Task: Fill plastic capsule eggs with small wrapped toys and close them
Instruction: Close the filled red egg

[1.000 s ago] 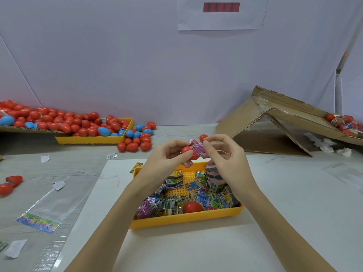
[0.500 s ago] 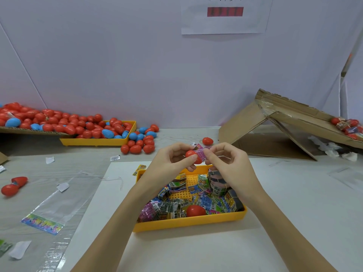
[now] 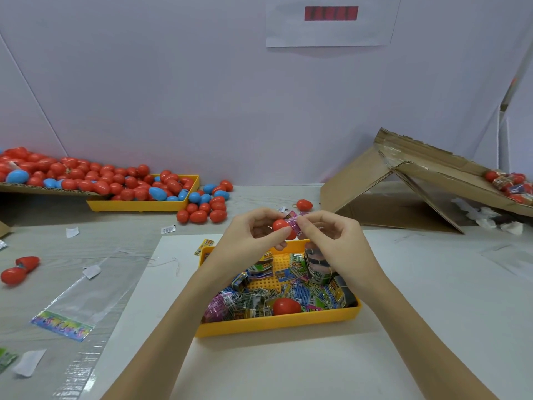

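Left hand (image 3: 253,235) fingers clamp red egg (image 3: 281,225), right hand (image 3: 326,235) fingers pinch pink packet (image 3: 292,223); egg seam hidden

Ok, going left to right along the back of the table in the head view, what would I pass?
Cardboard sheet heaped with red and blue eggs → far yellow tray → loose egg cluster → single red egg → cardboard box.

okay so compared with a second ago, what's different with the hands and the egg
Very little. The left hand grips the red capsule egg as before, and the right hand has kept its pinch on the pink wrapped toy at the egg. Nothing was let go. The yellow tray and its contents look unchanged.
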`<state>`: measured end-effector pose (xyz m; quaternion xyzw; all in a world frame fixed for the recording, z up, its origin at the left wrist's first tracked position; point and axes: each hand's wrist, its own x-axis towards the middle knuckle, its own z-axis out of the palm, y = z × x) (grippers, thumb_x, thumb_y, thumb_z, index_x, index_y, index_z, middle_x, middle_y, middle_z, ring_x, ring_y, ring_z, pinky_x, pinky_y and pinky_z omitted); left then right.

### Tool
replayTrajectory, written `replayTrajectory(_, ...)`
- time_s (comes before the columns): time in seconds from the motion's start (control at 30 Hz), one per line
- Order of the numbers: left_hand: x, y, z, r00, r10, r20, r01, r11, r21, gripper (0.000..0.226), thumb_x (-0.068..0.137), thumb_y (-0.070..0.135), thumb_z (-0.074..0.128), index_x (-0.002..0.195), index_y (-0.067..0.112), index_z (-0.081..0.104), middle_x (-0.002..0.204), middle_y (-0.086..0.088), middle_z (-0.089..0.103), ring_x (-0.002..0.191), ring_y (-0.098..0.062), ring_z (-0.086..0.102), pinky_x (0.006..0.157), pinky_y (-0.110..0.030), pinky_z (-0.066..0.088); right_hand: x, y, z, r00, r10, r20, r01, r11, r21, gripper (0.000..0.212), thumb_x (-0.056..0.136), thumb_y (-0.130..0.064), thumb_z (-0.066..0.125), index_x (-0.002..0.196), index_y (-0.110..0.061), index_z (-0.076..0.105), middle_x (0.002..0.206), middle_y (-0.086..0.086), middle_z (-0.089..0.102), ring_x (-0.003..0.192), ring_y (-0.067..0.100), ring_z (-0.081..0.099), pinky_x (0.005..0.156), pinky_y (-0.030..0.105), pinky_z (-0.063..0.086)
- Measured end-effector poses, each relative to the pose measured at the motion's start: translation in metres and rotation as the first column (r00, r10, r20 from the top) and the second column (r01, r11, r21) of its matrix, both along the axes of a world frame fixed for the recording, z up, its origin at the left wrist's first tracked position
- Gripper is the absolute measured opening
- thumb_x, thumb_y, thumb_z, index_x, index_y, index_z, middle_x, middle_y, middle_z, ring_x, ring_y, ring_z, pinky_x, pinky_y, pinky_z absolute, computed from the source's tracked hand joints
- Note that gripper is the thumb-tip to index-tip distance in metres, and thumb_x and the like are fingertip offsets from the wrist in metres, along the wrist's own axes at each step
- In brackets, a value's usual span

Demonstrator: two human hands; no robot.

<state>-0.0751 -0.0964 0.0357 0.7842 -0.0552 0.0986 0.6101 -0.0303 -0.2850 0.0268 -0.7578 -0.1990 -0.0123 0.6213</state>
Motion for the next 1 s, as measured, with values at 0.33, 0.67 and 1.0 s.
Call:
replayTrajectory(0.33, -0.0032, 0.0008, -0.0001, 0.996, -0.078, 0.041, 0.076, 0.995, 0.06, 0.043, 0.096, 0.008, 0.071, 0.137, 0.016, 0.06, 0.117, 0.001, 0.076, 0.108, -0.013, 0.072, 0.1, -0.028, 0.055, 0.003, -0.0041, 0.0029, 0.999, -0.051, -0.003, 0.051, 0.997, 0.056, 0.015, 0.099, -0.026, 0.067, 0.104, -0.014, 0.075, 0.089, 0.003, 0.076, 0.084, 0.018, 0.074, 0.069, 0.029, 0.063)
replayTrajectory(0.67, -0.0022, 0.0026, -0.0001, 0.994, -0.092, 0.052, 0.086, 0.99, 0.109, 0.042, 0.1, 0.004, 0.065, 0.14, 0.013, 0.061, 0.127, 0.0, 0.072, 0.117, -0.01, 0.068, 0.103, -0.027, 0.053, 0.0031, -0.0017, 0.0014, 0.999, 0.036, -0.04, -0.035, 0.999, 0.022, 0.016, 0.102, -0.027, 0.061, 0.103, -0.014, 0.071, 0.084, 0.005, 0.073, 0.081, 0.017, 0.071, 0.07, 0.03, 0.062)
replayTrajectory(1.0, -0.0041, 0.0032, 0.0001, 0.994, -0.105, 0.019, 0.102, 0.987, 0.121, 0.037, 0.1, 0.008, 0.066, 0.134, 0.02, 0.064, 0.119, 0.003, 0.074, 0.109, -0.008, 0.07, 0.096, -0.023, 0.054, 0.003, -0.0018, 0.0013, 0.997, 0.061, -0.048, -0.062, 0.998, -0.027, 0.014, 0.101, -0.032, 0.063, 0.097, -0.022, 0.072, 0.084, 0.0, 0.075, 0.082, 0.018, 0.073, 0.078, 0.037, 0.065)
